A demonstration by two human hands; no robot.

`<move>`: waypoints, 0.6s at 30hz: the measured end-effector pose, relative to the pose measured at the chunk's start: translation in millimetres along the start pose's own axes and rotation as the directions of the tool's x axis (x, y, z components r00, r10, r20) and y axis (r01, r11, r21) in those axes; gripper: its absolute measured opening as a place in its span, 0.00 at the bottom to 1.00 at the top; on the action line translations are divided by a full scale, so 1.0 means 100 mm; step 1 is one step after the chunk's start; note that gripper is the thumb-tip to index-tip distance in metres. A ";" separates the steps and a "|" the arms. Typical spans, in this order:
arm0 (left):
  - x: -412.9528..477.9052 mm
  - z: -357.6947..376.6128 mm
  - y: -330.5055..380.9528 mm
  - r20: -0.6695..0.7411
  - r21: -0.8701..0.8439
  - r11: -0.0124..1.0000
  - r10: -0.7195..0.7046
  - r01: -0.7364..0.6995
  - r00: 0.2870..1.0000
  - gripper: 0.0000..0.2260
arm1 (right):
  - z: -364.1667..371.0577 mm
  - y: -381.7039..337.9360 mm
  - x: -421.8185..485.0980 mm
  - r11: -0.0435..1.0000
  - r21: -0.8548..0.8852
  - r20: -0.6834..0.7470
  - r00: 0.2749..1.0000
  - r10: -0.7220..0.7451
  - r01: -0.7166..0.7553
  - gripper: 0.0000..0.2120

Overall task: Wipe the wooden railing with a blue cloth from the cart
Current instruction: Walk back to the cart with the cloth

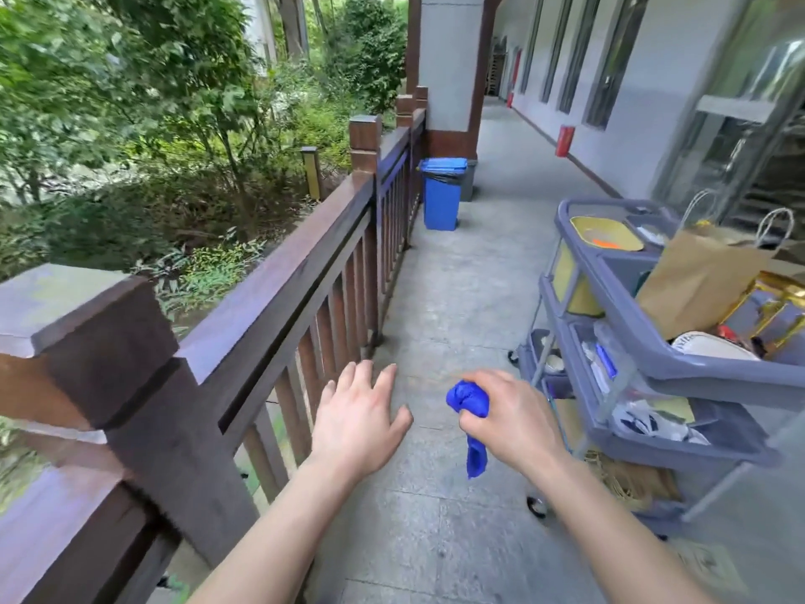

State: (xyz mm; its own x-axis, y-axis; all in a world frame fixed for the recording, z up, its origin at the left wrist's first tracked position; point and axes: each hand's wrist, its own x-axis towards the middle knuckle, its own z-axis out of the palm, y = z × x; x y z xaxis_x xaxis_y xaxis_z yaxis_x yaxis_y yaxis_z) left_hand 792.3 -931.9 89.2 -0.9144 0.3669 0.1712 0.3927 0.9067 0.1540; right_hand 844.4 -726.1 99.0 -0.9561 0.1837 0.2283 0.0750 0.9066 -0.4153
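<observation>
A dark brown wooden railing (287,272) runs along the left side of the walkway, from a thick post near me to the far pillar. My right hand (509,411) is closed around a bunched blue cloth (470,407), with one end of the cloth hanging below the fist. My left hand (359,411) hovers palm down with fingers spread, holding nothing, just right of the railing's balusters. Both hands are over the paved floor, apart from the top rail. The grey cleaning cart (653,342) stands at the right.
The cart carries a yellow bin (605,233), a brown paper bag (697,281) and several supplies. A blue wheeled bin (442,191) stands by the railing further ahead, next to a pillar (453,71). Bushes lie beyond the railing; a building wall runs along the right.
</observation>
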 end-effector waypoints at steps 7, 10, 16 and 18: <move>1.15 0.36 0.18 0.010 0.010 0.999 0.033 -0.033 0.999 0.28 | 0.09 0.59 1.00 0.998 -0.009 -0.011 0.998 0.054 -0.054 0.17; 1.71 0.49 0.29 0.006 0.002 1.000 0.009 -0.009 1.000 0.28 | 0.08 0.88 1.52 0.998 0.016 -0.011 0.998 0.058 -0.058 0.17; 2.67 0.71 0.59 -0.006 -0.034 0.999 0.014 -0.014 1.000 0.26 | 0.04 1.46 2.40 0.997 0.016 -0.027 0.997 0.072 -0.072 0.21; 2.95 0.79 0.67 0.000 -0.040 0.999 0.032 -0.032 0.999 0.26 | 0.06 1.63 2.64 0.996 0.023 -0.040 0.995 0.088 -0.087 0.21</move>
State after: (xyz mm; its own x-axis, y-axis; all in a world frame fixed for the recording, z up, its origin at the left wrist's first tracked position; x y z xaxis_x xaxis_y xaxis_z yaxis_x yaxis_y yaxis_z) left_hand 540.8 -746.4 73.5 -0.9014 0.3955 0.1761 0.4251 0.8856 0.1872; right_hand 602.7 -531.9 86.4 -0.9338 0.2777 0.2255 0.1515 0.8782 -0.4537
